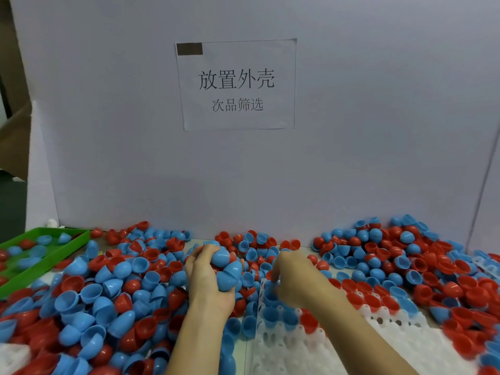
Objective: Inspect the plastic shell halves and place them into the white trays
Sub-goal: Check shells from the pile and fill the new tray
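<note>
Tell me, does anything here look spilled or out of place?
Loose red and blue shell halves cover the table in a heap and spill over the white tray's right edge. A few lie apart in the green tray. Damage is too small to judge.

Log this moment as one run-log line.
left hand: grips blue shell halves | right hand: fingers at white tray | tray: partly filled
</note>
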